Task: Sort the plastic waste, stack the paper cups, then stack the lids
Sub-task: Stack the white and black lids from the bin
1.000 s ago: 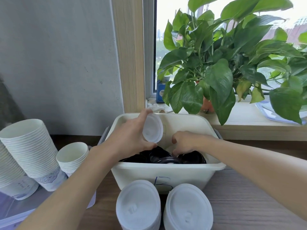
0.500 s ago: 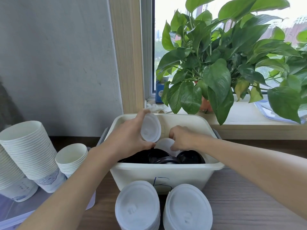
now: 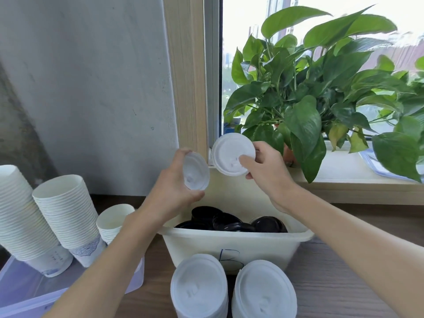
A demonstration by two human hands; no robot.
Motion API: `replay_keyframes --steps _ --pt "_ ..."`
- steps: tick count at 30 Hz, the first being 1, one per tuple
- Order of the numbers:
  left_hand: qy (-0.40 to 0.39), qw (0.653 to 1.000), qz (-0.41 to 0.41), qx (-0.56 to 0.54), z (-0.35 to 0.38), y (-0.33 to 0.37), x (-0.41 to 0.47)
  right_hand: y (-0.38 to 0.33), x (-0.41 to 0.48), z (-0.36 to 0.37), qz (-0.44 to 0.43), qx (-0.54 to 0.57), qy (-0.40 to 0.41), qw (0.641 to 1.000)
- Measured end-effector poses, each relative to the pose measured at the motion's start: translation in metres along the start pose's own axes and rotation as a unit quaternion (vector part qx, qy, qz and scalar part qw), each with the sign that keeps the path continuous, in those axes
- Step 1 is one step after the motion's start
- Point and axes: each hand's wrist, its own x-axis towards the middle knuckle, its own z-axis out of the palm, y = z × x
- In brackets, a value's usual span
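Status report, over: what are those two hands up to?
Left hand grips a white lid. Right hand pinches a second white lid, both above the bin. Black lids in bin. Nothing between them.

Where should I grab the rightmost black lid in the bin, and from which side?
Probably pinch the upper rim of the rightmost black lid, coming down from above. It sits tilted with its top edge showing, the bin wall hides its lower part, and other black lids crowd its left.

Both hands [image 3: 174, 184] [image 3: 266, 171] hold white lids [image 3: 231, 154] above bin [image 3: 229, 246].
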Motion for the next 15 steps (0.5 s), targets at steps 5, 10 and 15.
replay_keyframes --steps 5,10,15 --pt "-0.064 0.976 0.001 -0.206 0.008 0.013 -0.003 0.001 -0.011 0.012 -0.008 0.033 -0.026 0.999" --pt "-0.129 0.946 -0.014 -0.296 0.009 0.015 -0.006 0.008 -0.013 0.019 -0.015 0.029 -0.023 0.999" --pt "-0.114 0.943 -0.039 -0.312 0.02 0.028 -0.004 0.013 -0.012 0.021 -0.05 0.035 -0.038 0.997"
